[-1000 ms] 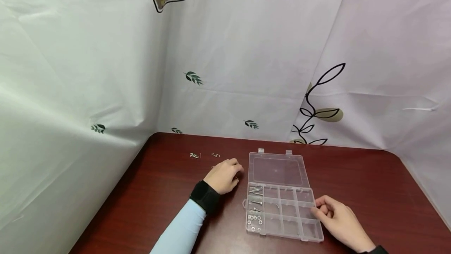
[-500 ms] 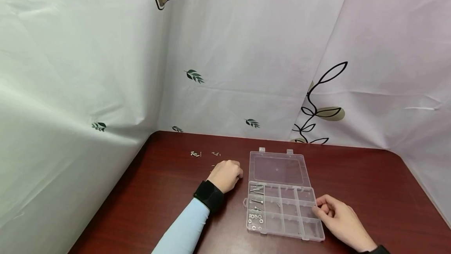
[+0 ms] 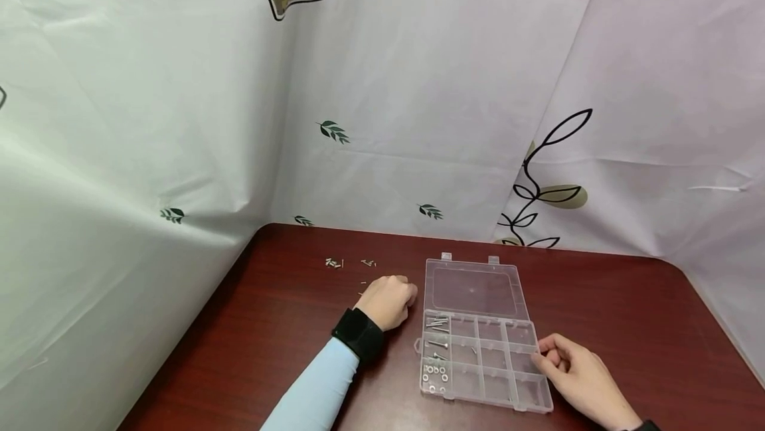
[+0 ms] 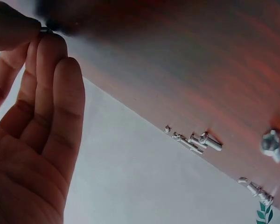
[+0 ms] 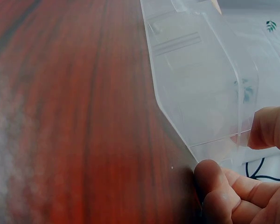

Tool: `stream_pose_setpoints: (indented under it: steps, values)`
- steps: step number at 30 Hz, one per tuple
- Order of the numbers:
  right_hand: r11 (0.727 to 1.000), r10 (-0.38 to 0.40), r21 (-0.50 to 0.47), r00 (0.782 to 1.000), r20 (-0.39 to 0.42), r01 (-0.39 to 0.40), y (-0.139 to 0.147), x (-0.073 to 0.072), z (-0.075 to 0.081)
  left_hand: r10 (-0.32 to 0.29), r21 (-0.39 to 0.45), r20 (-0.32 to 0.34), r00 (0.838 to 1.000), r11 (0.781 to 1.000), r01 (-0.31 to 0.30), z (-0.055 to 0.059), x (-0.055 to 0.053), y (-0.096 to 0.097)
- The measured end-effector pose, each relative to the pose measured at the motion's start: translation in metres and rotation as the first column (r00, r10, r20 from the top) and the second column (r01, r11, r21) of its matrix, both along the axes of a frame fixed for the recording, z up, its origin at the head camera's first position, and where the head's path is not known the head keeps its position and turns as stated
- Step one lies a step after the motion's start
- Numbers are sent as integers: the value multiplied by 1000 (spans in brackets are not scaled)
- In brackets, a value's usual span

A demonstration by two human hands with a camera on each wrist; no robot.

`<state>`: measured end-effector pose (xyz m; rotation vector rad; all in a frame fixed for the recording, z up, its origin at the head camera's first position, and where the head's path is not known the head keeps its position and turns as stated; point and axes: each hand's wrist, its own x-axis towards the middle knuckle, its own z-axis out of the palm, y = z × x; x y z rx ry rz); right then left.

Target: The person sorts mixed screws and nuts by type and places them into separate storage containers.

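In the head view, a clear plastic compartment box [image 3: 493,358] lies on the table with its lid [image 3: 475,290] folded back, away from me. Long screws [image 3: 438,323] and white-looking rings [image 3: 431,378] fill its left column. Left of the lid, my left hand [image 3: 388,301] is low over the table. The left wrist view shows its thumb and fingertip pinching a small metal piece [image 4: 45,30], mostly hidden, probably a screw. My right hand [image 3: 576,374] grips the box's right side, thumb [image 5: 268,128] against the wall and curled fingers [image 5: 210,175] low at its edge.
Small loose screws lie in groups on the dark red table [image 3: 287,325], one group [image 3: 333,263] at far left and another [image 3: 368,263] beside it. A few more lie near my left wrist. Patterned white cloth [image 3: 382,119] hangs behind and left of the table.
My left hand has shifted slightly right, and its fingers have turned downward, hiding the thumb from the head view. The right hand stays at the box. The head view has shifted a little.
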<state>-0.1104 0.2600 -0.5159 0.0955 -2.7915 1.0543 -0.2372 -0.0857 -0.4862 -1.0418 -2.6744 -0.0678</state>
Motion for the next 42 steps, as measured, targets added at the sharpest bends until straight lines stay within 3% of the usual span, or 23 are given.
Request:
stream_pose_setpoints:
  steps: [6,12,17,24,29,42]
  values:
    - [1000,6,-10,1000,-5,-6,0,0,-1,-43,89,-4,999,995,44,10,4,6]
    - [1000,10,-8,1000,21,-10,1,-1,1,-191,205,15,982,961,184,30,20,24]
    - [1000,13,-5,999,31,-12,1,-2,2,-278,201,-31,960,939,278,39,37,39]
    - [1000,7,-1,1000,16,-7,1,-1,-1,-368,184,-83,926,907,378,39,52,53]
    - [1000,7,-3,1000,8,-7,1,-1,-1,-390,178,-75,918,900,397,41,59,57]
    - [1000,8,-2,999,32,-8,0,-1,1,-372,96,-33,928,923,373,41,63,58]
